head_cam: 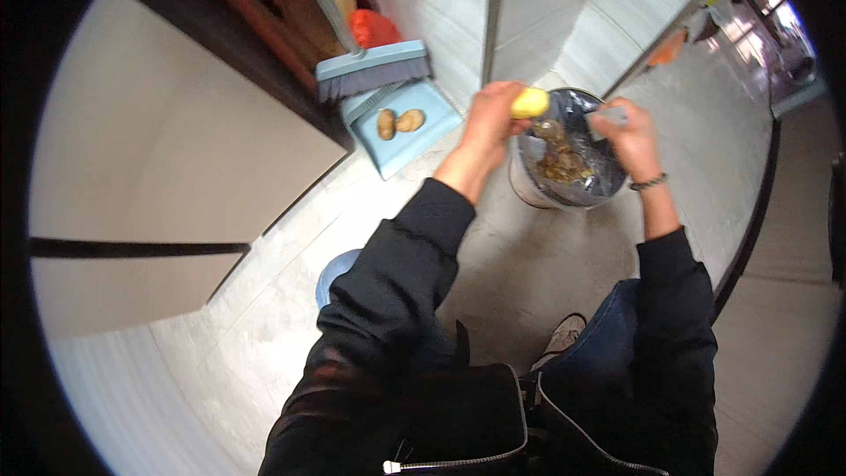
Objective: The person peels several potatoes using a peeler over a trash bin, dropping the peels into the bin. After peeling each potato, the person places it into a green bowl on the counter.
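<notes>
My left hand (492, 116) grips a pale yellow peeled potato (531, 103) over the left side of a trash bin. The bin (529, 182) is lined with a dark plastic bag (605, 172), and brown peelings (562, 162) lie inside it. Over the bin's right side, my right hand (633, 135) is closed around a flat grey tool (609, 120); blur hides its exact kind. The hands are apart, and the tool does not touch the potato. Two unpeeled potatoes (398, 122) rest in a light blue dustpan (413, 149) on the floor to the left.
A broom (373, 66) stands at the dustpan's back edge, with a red object (373, 28) behind it. A beige cabinet (178, 145) fills the left side. Tiled wall panels (436, 6) rise behind the bin. A blue basin (336, 274) is partly hidden beneath my left sleeve.
</notes>
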`<control>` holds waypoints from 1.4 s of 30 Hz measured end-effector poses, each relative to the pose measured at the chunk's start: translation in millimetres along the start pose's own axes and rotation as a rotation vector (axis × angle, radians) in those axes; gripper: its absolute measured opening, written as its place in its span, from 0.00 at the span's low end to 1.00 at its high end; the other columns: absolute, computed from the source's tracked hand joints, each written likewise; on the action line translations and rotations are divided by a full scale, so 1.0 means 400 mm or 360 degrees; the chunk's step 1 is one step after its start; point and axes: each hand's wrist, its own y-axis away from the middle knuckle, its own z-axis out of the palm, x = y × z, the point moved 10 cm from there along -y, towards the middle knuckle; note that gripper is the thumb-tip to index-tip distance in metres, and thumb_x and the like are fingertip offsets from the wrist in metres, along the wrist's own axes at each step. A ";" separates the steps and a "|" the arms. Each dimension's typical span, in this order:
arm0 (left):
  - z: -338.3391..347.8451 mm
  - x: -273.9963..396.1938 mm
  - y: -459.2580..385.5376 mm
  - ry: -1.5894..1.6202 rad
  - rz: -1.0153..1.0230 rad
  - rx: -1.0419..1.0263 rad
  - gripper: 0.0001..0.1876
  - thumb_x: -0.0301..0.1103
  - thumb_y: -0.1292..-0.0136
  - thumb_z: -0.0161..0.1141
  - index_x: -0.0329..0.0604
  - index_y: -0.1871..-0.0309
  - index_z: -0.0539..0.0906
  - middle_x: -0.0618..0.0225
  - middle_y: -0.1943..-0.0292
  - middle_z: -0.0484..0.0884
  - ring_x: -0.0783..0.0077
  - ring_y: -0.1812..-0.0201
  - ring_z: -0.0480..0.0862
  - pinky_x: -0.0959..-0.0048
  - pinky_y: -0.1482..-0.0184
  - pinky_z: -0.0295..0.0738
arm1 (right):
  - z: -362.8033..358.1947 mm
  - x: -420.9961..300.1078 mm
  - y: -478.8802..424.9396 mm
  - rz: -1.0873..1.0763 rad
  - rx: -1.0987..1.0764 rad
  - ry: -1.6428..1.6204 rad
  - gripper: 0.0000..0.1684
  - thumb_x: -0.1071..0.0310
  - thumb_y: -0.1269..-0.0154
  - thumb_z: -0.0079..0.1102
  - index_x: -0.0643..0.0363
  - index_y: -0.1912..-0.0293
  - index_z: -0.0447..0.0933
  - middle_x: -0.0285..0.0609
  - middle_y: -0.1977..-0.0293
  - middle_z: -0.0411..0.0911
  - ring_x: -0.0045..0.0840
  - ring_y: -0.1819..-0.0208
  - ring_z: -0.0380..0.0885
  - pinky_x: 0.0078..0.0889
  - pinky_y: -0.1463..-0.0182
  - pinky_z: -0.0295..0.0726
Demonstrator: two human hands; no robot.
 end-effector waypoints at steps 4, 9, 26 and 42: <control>0.056 -0.004 0.009 -0.0065 0.0083 -0.0213 0.12 0.37 0.37 0.53 0.41 0.55 0.77 0.69 0.66 0.80 0.79 0.72 0.77 0.82 0.70 0.71 | 0.016 0.098 0.008 0.0114 -0.0259 0.0291 0.08 0.67 0.52 0.65 0.60 0.74 0.76 0.44 0.80 0.75 0.35 0.75 0.76 0.34 0.68 0.72; 0.030 0.025 0.006 -0.0046 0.0172 -0.0161 0.13 0.35 0.38 0.55 0.41 0.52 0.75 0.68 0.63 0.79 0.78 0.67 0.78 0.80 0.67 0.72 | 0.002 0.025 0.002 0.0199 -0.0104 0.0290 0.11 0.65 0.48 0.67 0.60 0.76 0.75 0.39 0.80 0.77 0.22 0.75 0.77 0.27 0.71 0.74; 0.083 0.049 0.008 0.0056 0.0412 -0.0639 0.15 0.25 0.44 0.63 0.39 0.53 0.75 0.68 0.60 0.79 0.79 0.60 0.79 0.79 0.61 0.74 | 0.136 0.034 0.021 0.0673 -0.0267 -0.1379 0.07 0.72 0.40 0.59 0.64 0.62 0.76 0.42 0.60 0.80 0.17 0.65 0.78 0.16 0.62 0.77; -0.491 -0.097 -0.281 -0.3003 0.1038 0.1037 0.13 0.37 0.53 0.59 0.49 0.62 0.83 0.63 0.67 0.82 0.59 0.63 0.80 0.62 0.60 0.71 | -0.052 0.054 0.033 0.0578 0.0158 -0.2420 0.14 0.71 0.39 0.56 0.70 0.56 0.73 0.52 0.59 0.78 0.38 0.60 0.79 0.39 0.53 0.80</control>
